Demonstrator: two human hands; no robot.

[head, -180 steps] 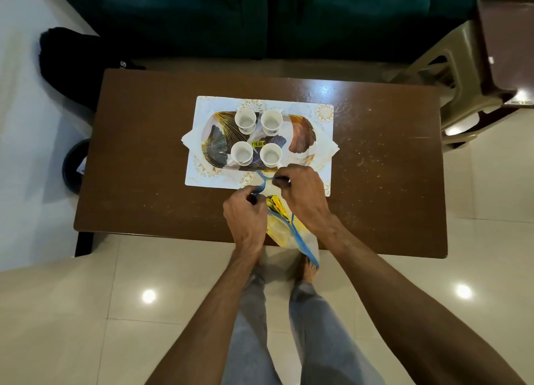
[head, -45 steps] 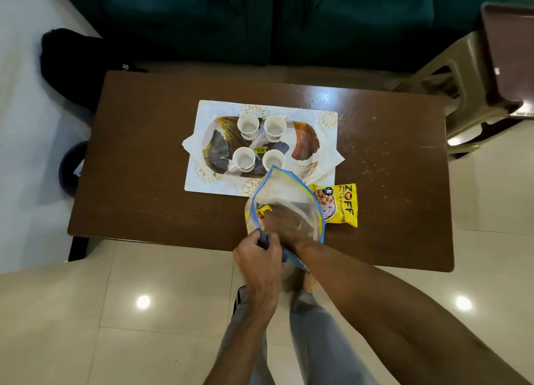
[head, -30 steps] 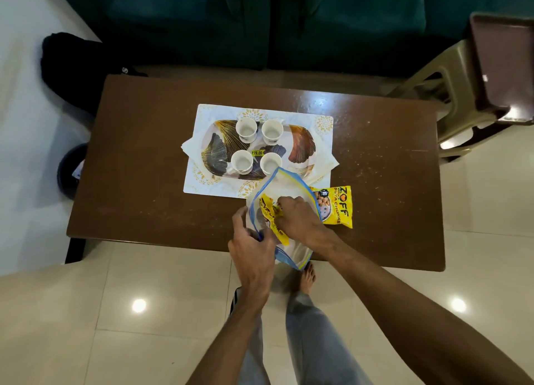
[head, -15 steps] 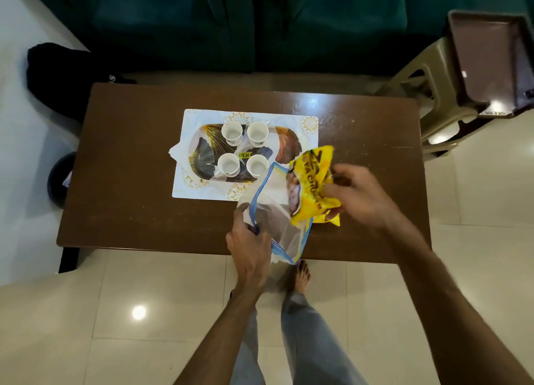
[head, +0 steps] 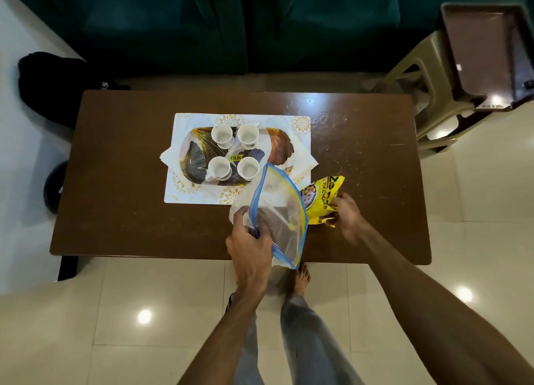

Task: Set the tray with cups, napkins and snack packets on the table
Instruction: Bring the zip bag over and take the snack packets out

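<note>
Snack packet lay on the bench at 3 o'clock from the zip bag, pinched in your right hand; your left hand gripped the bag's rim.

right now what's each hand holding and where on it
Left hand pinches the clear zip bag at its blue-edged rim. Right hand grips the yellow snack packet at its near end, against the table.
</note>
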